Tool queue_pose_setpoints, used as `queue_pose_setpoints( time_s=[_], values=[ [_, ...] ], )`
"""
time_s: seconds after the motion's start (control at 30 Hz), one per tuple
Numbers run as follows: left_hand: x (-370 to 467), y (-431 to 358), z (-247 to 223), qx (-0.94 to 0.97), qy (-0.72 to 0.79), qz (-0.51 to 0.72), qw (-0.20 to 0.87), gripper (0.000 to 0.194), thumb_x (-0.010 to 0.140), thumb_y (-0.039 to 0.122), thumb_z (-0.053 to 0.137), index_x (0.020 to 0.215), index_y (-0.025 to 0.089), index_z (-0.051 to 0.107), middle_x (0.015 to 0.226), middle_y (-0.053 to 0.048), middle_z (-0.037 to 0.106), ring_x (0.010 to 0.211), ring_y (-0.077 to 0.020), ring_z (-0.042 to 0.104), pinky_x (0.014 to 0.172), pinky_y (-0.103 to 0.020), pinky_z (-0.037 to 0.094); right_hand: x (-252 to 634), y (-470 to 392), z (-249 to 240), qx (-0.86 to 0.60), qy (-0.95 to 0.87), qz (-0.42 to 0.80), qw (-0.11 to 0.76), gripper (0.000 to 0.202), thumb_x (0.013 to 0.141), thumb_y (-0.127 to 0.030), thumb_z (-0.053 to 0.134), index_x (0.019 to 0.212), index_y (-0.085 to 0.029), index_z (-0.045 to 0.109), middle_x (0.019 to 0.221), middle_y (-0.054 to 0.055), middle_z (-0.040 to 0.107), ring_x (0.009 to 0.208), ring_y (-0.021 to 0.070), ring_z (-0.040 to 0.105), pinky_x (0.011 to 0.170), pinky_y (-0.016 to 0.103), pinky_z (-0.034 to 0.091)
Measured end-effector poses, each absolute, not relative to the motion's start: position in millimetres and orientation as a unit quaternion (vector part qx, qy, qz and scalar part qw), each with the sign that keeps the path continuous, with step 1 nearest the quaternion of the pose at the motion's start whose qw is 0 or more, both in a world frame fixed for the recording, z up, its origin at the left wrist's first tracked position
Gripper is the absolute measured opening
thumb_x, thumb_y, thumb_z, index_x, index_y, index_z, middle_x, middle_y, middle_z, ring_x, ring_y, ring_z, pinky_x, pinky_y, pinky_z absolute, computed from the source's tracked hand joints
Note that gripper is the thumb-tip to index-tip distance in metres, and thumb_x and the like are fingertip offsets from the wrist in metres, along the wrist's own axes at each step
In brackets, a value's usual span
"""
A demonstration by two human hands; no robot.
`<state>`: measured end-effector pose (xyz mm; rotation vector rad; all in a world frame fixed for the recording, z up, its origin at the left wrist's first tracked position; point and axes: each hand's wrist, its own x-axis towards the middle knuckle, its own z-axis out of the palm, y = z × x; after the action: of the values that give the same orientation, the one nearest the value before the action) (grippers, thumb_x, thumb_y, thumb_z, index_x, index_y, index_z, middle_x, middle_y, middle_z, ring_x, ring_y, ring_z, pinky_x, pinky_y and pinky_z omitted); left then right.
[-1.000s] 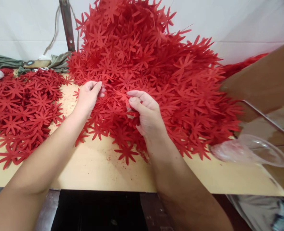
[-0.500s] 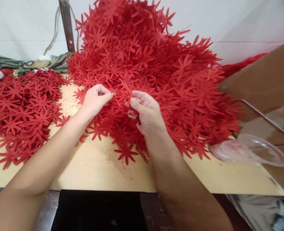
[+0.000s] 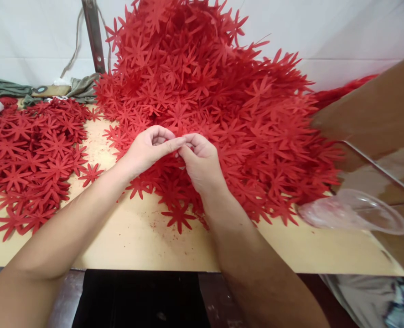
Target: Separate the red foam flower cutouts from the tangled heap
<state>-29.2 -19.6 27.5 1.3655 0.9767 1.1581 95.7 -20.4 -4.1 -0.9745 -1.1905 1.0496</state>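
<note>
Red flower-shaped pieces (image 3: 205, 86) lie heaped on the table (image 3: 140, 246) around and beyond my left hand (image 3: 149, 148) and right hand (image 3: 202, 159), whose fingertips meet in what looks like close finger-work, the next move calling for a light touch. I cannot tell whether they grip a piece (my own fingers hide it), and the heap's top is cut off.

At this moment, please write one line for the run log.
left hand, right hand: close together | anything held: hidden | behind: large pile of red pieces | left side: smaller red pile

Pale tbl (image 3: 137, 250) bears red flwrs (image 3: 260, 132) (mostly heaped).
</note>
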Motion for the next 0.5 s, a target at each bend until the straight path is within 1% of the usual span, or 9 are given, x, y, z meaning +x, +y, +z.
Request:
queue_pose_setpoints(
  time_s=[0.1, 0.2, 0.33, 0.43, 0.5],
  values=[
    [-28, -17, 24, 0.574, 0.424, 0.489, 0.501, 0.023, 0.067, 0.014, 0.073, 0.070, 0.016, 0.050, 0.057, 0.008, 0.050, 0.053, -0.0033, 0.048, 0.058, -0.018, 0.040, 95, -20, -6, -0.418, -0.525, 0.437, 0.599, 0.008, 0.069, -0.022, 0.063, 0.068, -0.020, 0.055, 0.055, -0.007, 0.053, 0.054, 0.0053, 0.049, 0.059, 0.022, 0.043],
    [-30, -14, 21, 0.560, 0.449, 0.517, 0.467, 0.022, 0.068, 0.008, 0.069, 0.068, 0.017, 0.049, 0.056, 0.008, 0.049, 0.052, -0.0046, 0.046, 0.058, -0.020, 0.038, 95, -21, -4, -0.414, -0.518, 0.457, 0.593, 0.005, 0.070, -0.019, 0.062, 0.068, -0.020, 0.057, 0.056, -0.007, 0.054, 0.052, 0.0055, 0.048, 0.058, 0.022, 0.042],
    [-32, -12, 22, 0.553, 0.454, 0.524, 0.462, 0.019, 0.072, 0.016, 0.069, 0.066, 0.017, 0.051, 0.053, 0.007, 0.051, 0.048, -0.0053, 0.044, 0.053, -0.021, 0.035, 95, -23, 1, -0.409, -0.486, 0.491, 0.596, 0.003, 0.071, -0.017, 0.061, 0.071, -0.019, 0.059, 0.058, -0.006, 0.056, 0.049, 0.0046, 0.044, 0.052, 0.020, 0.039],
    [-32, -10, 25, 0.545, 0.462, 0.535, 0.451, 0.023, 0.073, 0.022, 0.070, 0.064, 0.017, 0.050, 0.050, 0.007, 0.050, 0.045, -0.0043, 0.042, 0.050, -0.021, 0.033, 95, -24, 4, -0.411, -0.483, 0.478, 0.608, 0.006, 0.071, -0.013, 0.061, 0.069, -0.019, 0.059, 0.059, -0.005, 0.057, 0.053, 0.0041, 0.049, 0.057, 0.019, 0.042],
    [-36, -7, 27, 0.531, 0.477, 0.544, 0.441, 0.027, 0.073, 0.026, 0.070, 0.063, 0.018, 0.047, 0.048, 0.008, 0.047, 0.043, -0.0040, 0.041, 0.048, -0.020, 0.033, 97, -23, 4, -0.421, -0.481, 0.467, 0.611, 0.007, 0.072, -0.013, 0.060, 0.069, -0.018, 0.058, 0.060, -0.005, 0.057, 0.054, 0.0039, 0.049, 0.056, 0.018, 0.043]
  ],
)
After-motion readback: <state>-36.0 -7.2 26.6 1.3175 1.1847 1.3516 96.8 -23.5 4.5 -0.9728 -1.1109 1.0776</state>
